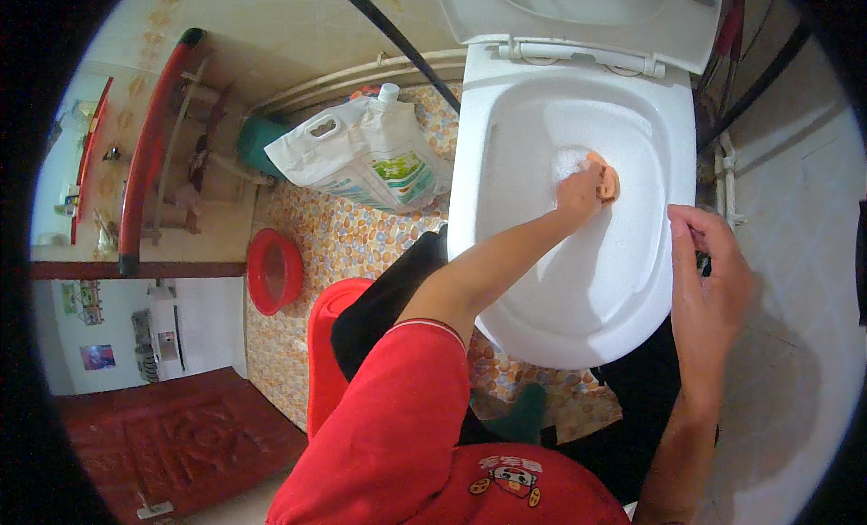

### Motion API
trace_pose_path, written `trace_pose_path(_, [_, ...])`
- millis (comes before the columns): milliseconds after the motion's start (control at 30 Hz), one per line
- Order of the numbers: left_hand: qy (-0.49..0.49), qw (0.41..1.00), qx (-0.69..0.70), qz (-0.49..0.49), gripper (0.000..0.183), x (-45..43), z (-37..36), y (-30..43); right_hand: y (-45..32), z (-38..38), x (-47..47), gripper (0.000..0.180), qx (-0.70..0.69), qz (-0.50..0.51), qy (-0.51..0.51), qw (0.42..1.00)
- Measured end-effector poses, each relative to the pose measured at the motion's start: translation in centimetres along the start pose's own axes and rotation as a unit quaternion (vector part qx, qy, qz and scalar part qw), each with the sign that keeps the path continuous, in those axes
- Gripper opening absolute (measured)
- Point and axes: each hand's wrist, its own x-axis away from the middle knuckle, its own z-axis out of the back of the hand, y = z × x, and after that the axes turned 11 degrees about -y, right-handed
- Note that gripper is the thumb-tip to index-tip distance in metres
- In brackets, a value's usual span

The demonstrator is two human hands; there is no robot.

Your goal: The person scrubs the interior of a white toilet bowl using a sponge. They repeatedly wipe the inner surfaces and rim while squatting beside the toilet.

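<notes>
My left hand point(581, 190) reaches into the white toilet bowl point(572, 345), its fingers closed on a crumpled orange cloth point(611, 183). White foam point(567, 161) lies beside the cloth at the bottom of the bowl. At the bowl's right rim is my right hand point(714, 268), its fingertips bent close to the edge. Something small and dark shows between its fingers and palm; whether the hand holds it cannot be made out. The toilet seat and lid point(677, 44) are raised at the top of the view.
A large white jug-like pouch point(359, 152) with a cap stands on the pebble-patterned floor to the left. Farther left is a red plastic basin point(274, 271). A red plastic object point(322, 362) is near my left arm. Pipes point(366, 68) run along the wall.
</notes>
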Motion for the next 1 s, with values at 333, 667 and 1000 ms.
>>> trace_pose_path(333, [-0.160, 0.950, -0.228, -0.140, 0.024, 8.6, 2.9, 0.0, 0.8, 0.2, -0.2, 0.012, -0.038, -0.040, 0.020, 0.998])
trace_pose_path(667, [0.012, 0.997, -0.066, -0.035, 0.045, 1.2, -0.4, 0.9, 0.2, 0.3, -0.1, 0.011, -0.032, -0.013, 0.013, 0.999])
trace_pose_path(1000, [-0.204, 0.978, -0.034, -0.039, 0.039, 3.9, 2.1, -0.6, 3.2, -1.5, -0.5, 0.017, -0.017, -0.015, -0.077, 0.997])
